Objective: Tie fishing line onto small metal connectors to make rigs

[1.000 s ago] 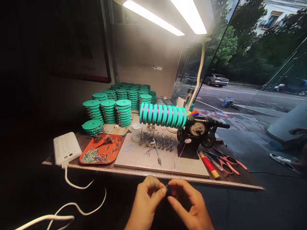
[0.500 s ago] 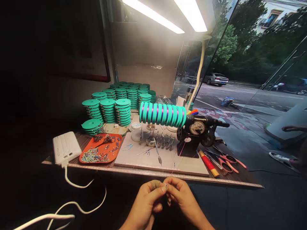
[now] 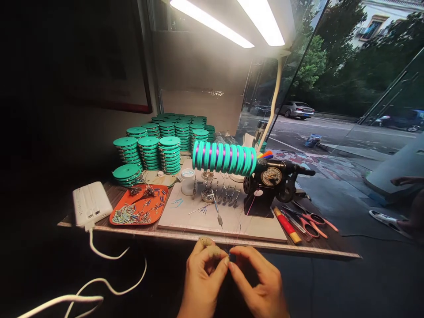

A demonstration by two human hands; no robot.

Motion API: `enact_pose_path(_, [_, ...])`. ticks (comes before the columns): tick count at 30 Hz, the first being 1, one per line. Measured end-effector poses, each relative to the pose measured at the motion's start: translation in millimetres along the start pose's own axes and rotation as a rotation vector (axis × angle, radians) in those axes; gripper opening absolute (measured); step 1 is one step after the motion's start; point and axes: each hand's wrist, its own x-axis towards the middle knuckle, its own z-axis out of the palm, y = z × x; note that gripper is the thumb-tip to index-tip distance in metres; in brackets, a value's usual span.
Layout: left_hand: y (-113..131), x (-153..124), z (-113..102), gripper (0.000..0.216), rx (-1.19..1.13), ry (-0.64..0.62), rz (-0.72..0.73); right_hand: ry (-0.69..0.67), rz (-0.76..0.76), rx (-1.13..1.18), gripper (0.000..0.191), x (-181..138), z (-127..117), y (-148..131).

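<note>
In the head view, my left hand (image 3: 203,276) pinches thin line and a tiny dark-blue piece (image 3: 229,254) between thumb and index finger. Tan covers wrap two of its fingertips. My right hand (image 3: 258,278) is close against it, thumb and index tips curved and apart beside the tiny piece. Fine strands rise from my fingers towards the board. One strand leads to a small grey weight (image 3: 220,220) at the end of a thin rod. Above stands a black hand-cranked winder (image 3: 265,176) with a dial, carrying a row of teal foam spools (image 3: 225,158) with purple bands.
An orange tray (image 3: 114,217) of small metal and coloured parts lies left, beside a white power bank (image 3: 92,204) with a cable. Stacked teal spools (image 3: 169,152) stand behind. Scissors (image 3: 311,227) and a red-yellow tube (image 3: 287,225) lie right. A pale board (image 3: 265,227) holds small hardware.
My right hand has shifted slightly right, its thumb and index finger spreading apart. My left fingers have lifted, showing a second covered fingertip. The hands stay close together.
</note>
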Motion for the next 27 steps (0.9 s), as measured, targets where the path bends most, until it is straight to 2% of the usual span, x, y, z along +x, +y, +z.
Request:
enact_pose_path(3, [0.5,-0.1,-0.2,0.017,0.018,0.005,0.001,-0.120,0.067,0.058,0.012,5.4,0.7,-0.6])
enact_pose_path(7, [2.7,3.3,-1.7,0.020,-0.031,-0.035,-0.092,-0.352,0.383,0.347,0.023,5.1,-10.3,9.8])
enact_pose_path(9, [3.5,4.9,-2.5,0.022,-0.096,-0.081,-0.190,-0.426,0.463,0.437,0.027,2.8,-18.0,16.2])
enact_pose_path(11, [3.9,6.0,-3.1,0.023,-0.157,-0.117,-0.282,-0.465,0.414,0.361,0.028,1.7,-25.5,20.3])
enact_pose_path(15, [4.7,8.6,-4.1,0.026,-0.226,-0.148,-0.403,-0.506,0.132,-0.050,0.021,7.7,-37.5,18.8])
enact_pose_path(20, [6.8,13.1,-4.7,0.022,-0.150,-0.124,-0.360,-0.605,-0.165,-0.281,0.017,20.7,-44.2,15.5])
enact_pose_path(23, [7.8,13.2,-3.1,0.020,-0.295,-0.184,-0.488,-0.616,-0.146,-0.280,0.017,23.8,-42.2,17.4])
enact_pose_path(27, [8.3,11.2,-1.8,0.017,-0.454,-0.200,-0.619,-0.623,0.051,-0.180,0.021,23.2,-36.4,18.5])
